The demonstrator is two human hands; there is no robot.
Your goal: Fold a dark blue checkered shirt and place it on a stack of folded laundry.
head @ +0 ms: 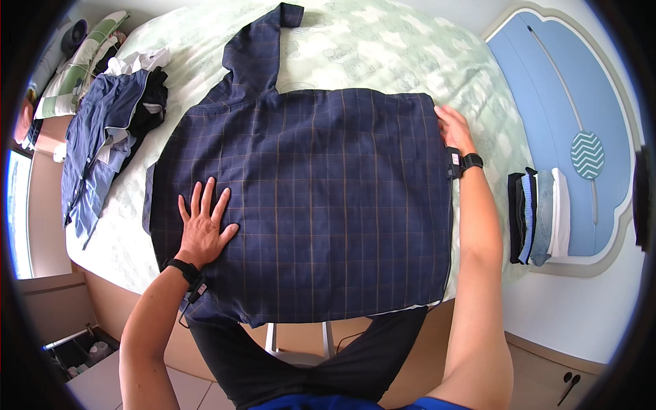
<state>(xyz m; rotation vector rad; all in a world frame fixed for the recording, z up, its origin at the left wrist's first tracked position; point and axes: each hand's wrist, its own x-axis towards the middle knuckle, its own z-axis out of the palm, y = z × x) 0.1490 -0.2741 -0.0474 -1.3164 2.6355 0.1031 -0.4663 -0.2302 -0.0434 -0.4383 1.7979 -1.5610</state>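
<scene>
A navy plaid garment (328, 205), seemingly a shirt, lies spread on the bed before me. One sleeve (251, 61) extends away from me, its cuff bent to the right at the far end. My left hand (204, 228) rests palm down on the garment's left part, fingers spread. Over at the far right edge, my right hand (453, 128) touches the fabric near its corner; its fingertips are partly hidden, so I cannot tell whether they pinch the cloth. The near edge of the cloth hangs by my knees.
A loose heap of clothes (102, 133) lies on the bed's left side, near a green-checked cushion (77, 77). Folded clothes (538, 215) stand in a row at the right, by the blue wall panel (579, 92). An open drawer (87, 353) is at lower left.
</scene>
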